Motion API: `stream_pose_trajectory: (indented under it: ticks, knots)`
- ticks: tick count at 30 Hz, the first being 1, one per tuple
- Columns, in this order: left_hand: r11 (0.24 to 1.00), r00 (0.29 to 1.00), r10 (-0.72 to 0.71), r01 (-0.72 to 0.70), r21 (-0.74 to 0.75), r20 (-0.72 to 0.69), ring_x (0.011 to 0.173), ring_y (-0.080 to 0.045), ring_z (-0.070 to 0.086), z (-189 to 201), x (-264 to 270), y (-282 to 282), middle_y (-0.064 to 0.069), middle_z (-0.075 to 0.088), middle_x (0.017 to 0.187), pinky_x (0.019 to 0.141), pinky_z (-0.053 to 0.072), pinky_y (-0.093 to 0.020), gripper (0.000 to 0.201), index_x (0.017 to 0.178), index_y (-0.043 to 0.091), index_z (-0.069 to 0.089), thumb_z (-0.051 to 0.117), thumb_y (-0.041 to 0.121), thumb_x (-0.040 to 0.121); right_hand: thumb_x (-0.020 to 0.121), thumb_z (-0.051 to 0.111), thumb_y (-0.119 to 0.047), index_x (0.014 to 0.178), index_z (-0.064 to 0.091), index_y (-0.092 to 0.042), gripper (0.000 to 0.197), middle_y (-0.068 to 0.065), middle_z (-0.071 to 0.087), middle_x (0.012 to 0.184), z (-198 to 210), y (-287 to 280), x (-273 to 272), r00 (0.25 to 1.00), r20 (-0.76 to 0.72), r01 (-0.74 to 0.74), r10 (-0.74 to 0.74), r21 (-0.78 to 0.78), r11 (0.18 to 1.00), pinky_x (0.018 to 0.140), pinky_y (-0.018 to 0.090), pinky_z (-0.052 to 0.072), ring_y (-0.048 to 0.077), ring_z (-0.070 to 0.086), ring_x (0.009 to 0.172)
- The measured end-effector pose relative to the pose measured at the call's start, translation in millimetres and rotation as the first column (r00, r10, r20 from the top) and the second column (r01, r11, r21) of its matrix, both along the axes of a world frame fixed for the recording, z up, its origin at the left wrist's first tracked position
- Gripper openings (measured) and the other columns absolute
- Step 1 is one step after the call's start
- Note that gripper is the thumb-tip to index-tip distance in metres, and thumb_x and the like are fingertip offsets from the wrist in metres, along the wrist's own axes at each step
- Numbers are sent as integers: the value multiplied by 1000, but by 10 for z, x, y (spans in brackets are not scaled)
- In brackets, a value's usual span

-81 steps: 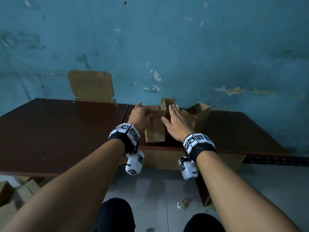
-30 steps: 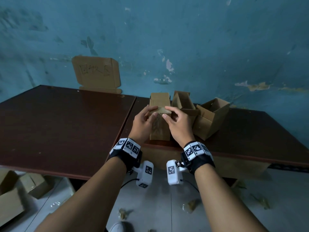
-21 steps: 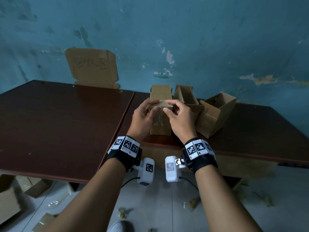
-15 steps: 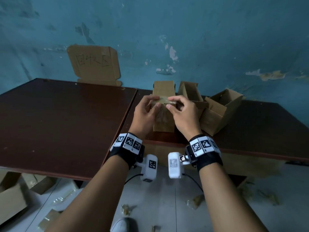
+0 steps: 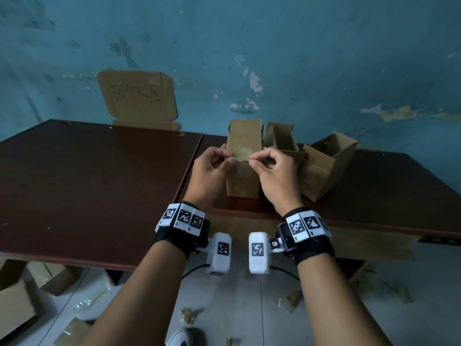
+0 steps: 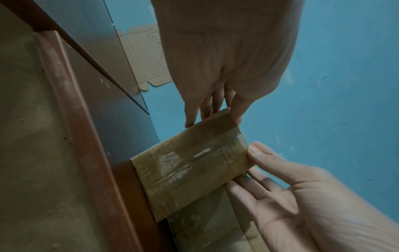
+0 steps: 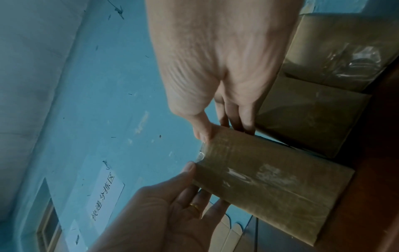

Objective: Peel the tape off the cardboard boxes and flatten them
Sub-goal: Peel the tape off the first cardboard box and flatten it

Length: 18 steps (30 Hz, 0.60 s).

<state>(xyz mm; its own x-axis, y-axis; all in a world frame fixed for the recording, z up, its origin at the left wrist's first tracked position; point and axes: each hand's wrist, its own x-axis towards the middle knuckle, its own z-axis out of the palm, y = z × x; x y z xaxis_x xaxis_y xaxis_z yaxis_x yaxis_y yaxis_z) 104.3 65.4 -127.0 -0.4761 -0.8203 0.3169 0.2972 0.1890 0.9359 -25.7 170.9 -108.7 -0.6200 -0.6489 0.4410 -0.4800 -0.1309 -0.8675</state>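
1. A dark brown table (image 5: 94,186) is standing against the blue wall.
2. A tall cardboard box (image 5: 243,181) is sitting near its front edge.
3. Two open boxes (image 5: 321,168) are sitting just beside it.
4. More boxes (image 5: 15,303) and little scraps (image 5: 187,315) are lying on the floor (image 5: 239,308).

Dim bluish light, wide-angle edge bending, soft noisy wrist views
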Motion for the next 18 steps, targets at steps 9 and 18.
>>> stream_pose_trajectory:
  ticks: [9, 18]
  knots:
    - [997, 992, 36, -28, -66, 121, 108, -31, 74, -4, 11, -14, -15, 76, 107, 101, 58, -56, 10, 97, 13, 70, 64, 12, 105, 97, 74, -9, 96, 76, -17, 9, -5, 77, 106, 113, 136, -63, 992, 53, -120, 116, 79, 990, 86, 8, 51, -7, 68, 103]
    - [998, 997, -53, 54, -20, 63, 136, -37, 59, -11, 48, 56, -1, 74, 107, 116, 47, -59, 13, 97, 17, 67, 65, 29, 97, 100, 71, -13, 95, 72, -25, 13, 1, 76, 115, 84, 133, -77, 982, 95, -170, 161, 98, 981, 109, 40, 53, 12, 66, 123]
